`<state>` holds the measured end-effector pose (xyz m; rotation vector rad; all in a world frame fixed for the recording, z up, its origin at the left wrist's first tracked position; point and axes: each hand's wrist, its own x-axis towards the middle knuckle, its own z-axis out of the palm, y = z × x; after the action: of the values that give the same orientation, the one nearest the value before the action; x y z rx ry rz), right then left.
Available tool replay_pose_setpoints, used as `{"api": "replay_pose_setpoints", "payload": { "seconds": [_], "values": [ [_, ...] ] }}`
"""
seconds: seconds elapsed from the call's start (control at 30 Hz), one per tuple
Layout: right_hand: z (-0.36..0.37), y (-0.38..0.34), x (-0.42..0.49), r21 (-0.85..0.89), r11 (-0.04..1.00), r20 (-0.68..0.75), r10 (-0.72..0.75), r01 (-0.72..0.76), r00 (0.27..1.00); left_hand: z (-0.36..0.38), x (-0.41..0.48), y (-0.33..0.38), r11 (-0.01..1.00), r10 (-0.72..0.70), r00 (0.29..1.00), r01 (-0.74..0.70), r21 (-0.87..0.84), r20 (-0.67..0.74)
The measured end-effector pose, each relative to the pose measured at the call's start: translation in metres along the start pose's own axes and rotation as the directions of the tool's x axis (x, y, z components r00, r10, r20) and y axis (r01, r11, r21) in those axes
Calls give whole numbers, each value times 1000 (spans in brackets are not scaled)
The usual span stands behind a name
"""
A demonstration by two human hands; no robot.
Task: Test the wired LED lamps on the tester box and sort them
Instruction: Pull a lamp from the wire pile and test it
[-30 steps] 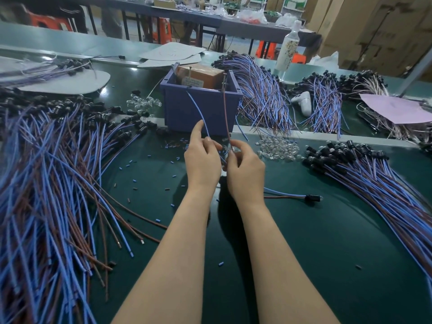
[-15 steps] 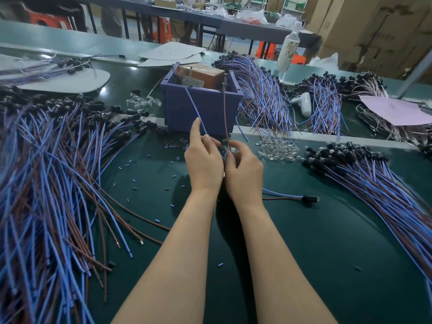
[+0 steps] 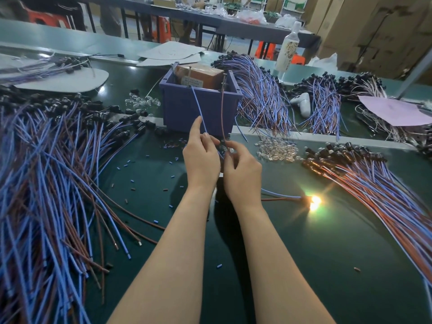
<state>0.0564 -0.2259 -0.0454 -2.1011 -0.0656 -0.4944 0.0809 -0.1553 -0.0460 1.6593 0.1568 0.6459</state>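
Observation:
A purple tester box (image 3: 201,108) with a brown block and metal pins inside stands on the dark green table (image 3: 304,253). My left hand (image 3: 202,160) pinches a blue wire (image 3: 198,108) whose end reaches a pin on the box, index finger straight. My right hand (image 3: 243,171) pinches a brown wire (image 3: 222,108) running up to another pin. The lamp (image 3: 313,201) on these two wires lies to the right of my right hand and glows bright yellow.
A big heap of blue and brown wired lamps (image 3: 46,183) covers the left side. Another pile (image 3: 374,178) fans out on the right. Clear loose LEDs (image 3: 278,149) lie by the box. More bundles (image 3: 261,94), a white bottle (image 3: 288,46) and pink paper (image 3: 395,109) sit behind.
The lamp on the table was dark and now shines. Both hands stayed near the box, shifting the wire ends slightly toward the pins.

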Motion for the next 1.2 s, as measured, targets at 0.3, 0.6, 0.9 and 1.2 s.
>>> {"api": "replay_pose_setpoints", "payload": {
  "seconds": [0.3, 0.6, 0.9, 1.2],
  "values": [
    [-18, -8, 7, -19, 1000, 229, 25, -22, 973, -3, 0, 17, 990, -11, 998, 20, -140, 64],
    [-107, -35, 16, 276, 953, -337, -29, 128, 941, 15, -32, 75, 991, 113, 882, -130, 6, 458],
    [-202, 15, -4, 820, 494, -559, 588, 287, 585, 122, -83, 135, 978, 206, 711, -158, -133, 672],
    [-220, 100, -18, 965, 236, -259, 809, 112, 528, 213, -141, 96, 930, 184, 610, -363, 65, 771]
  ]
}}
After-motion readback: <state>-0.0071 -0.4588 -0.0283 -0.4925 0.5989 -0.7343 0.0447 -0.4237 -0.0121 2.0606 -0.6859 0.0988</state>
